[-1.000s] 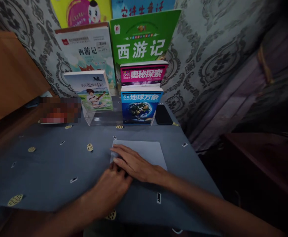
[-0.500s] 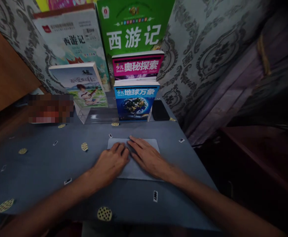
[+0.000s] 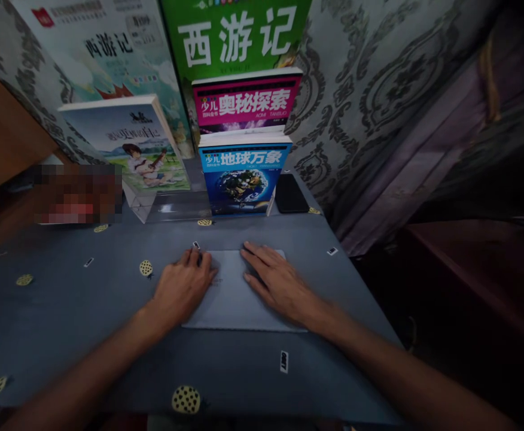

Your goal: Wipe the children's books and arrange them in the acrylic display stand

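Observation:
A light grey-blue cloth (image 3: pixel 235 305) lies flat on the patterned tablecloth (image 3: pixel 122 293), with small print near its left side. My left hand (image 3: pixel 183 284) rests on the cloth's upper left edge, fingers bent and slightly apart, gripping nothing that I can see. On the cloth's right half lies my right hand (image 3: pixel 280 284), palm down with the fingers stretched forward and the thumb apart. A strip of bare cloth shows between the two hands. Part of the cloth's left and right edges is hidden under the hands.
Behind the cloth stand a blue book with a globe (image 3: pixel 241 185), a pink book (image 3: pixel 248 105), a green book (image 3: pixel 239 36) and a book with a guitar player (image 3: pixel 149 161) on a clear stand (image 3: pixel 176 206). A black phone (image 3: pixel 291 194) lies at the right, near the patterned wall (image 3: pixel 392 78).
My left hand has moved left, away from my right hand, uncovering the cloth's middle and its print. My right hand stays on the right half. The view has shifted a little closer.

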A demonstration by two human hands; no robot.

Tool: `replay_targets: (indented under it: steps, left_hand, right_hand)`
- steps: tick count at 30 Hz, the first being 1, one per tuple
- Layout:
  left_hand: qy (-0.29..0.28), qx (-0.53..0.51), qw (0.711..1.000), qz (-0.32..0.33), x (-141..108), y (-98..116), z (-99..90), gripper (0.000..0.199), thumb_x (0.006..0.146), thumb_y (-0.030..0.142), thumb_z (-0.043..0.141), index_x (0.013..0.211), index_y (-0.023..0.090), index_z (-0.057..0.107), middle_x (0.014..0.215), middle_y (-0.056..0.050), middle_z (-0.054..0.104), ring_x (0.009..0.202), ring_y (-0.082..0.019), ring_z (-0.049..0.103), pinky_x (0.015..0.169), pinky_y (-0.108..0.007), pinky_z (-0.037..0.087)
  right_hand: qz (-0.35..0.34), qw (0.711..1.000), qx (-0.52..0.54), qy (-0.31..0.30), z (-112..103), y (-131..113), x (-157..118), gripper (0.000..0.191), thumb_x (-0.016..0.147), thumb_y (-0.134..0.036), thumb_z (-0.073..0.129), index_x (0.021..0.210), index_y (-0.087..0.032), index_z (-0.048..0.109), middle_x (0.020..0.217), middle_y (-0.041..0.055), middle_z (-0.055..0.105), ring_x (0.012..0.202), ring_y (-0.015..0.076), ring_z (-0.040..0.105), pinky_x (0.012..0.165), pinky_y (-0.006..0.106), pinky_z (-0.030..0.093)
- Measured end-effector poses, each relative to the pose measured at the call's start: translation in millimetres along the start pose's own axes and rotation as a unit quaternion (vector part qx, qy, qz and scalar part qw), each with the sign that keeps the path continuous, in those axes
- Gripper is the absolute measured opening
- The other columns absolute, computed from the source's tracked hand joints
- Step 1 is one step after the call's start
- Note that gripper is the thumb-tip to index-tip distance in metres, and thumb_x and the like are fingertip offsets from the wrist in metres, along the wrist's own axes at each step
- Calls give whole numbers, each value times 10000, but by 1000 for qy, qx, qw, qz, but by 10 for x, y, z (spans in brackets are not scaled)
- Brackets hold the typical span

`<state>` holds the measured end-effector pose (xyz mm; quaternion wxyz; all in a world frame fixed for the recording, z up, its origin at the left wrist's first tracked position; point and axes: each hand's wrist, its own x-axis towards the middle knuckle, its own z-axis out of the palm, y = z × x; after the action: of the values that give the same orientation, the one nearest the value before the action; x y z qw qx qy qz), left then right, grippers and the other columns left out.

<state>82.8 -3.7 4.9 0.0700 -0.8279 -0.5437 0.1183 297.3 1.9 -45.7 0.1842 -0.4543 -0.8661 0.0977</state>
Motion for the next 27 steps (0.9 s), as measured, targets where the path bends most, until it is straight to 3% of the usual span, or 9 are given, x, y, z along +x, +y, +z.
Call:
replay_targets:
  steps: [4, 15, 21, 27]
  left_hand:
    - [13, 4, 1000, 5, -12, -50, -10, 312, 1036, 258, 339, 1111, 102, 598, 1123, -196, 666, 1061, -300, 655, 766, -398, 593]
    - [58, -19, 998, -7, -21, -69, 92, 341, 1027, 275, 355, 1065, 87, 637, 1091, -196, 685, 1051, -307, 661, 767, -416, 593]
    - [92, -13, 996, -3, -12, -83, 163, 343, 1021, 270, 383, 1137, 76, 642, 1321, -214, 618, 1162, -317, 623, 800, -423, 602]
    - [109, -19, 994, 21, -20, -106, 199, 349, 1012, 239, 403, 1237, 95, 629, 1376, -204, 587, 1259, -326, 565, 903, -454, 575]
  right_hand:
    - [40, 999, 5, -9, 5, 31, -9, 510, 1001, -370, 421, 1439, -124, 506, 1550, 176, 421, 1411, 328, 436, 1152, 563, 389]
    - [89, 996, -18, -10, -26, 74, -81, 578, 1002, -410, 409, 1438, -40, 491, 1568, 204, 379, 1442, 330, 386, 1196, 504, 346]
    - [94, 994, -51, 29, -38, 190, -234, 575, 1015, -430, 357, 1439, -66, 492, 1550, 199, 413, 1421, 324, 419, 1182, 517, 363]
    - [89, 992, -82, 45, -76, 205, -286, 545, 1015, -411, 353, 1443, -105, 494, 1522, 189, 457, 1396, 331, 447, 1144, 542, 396]
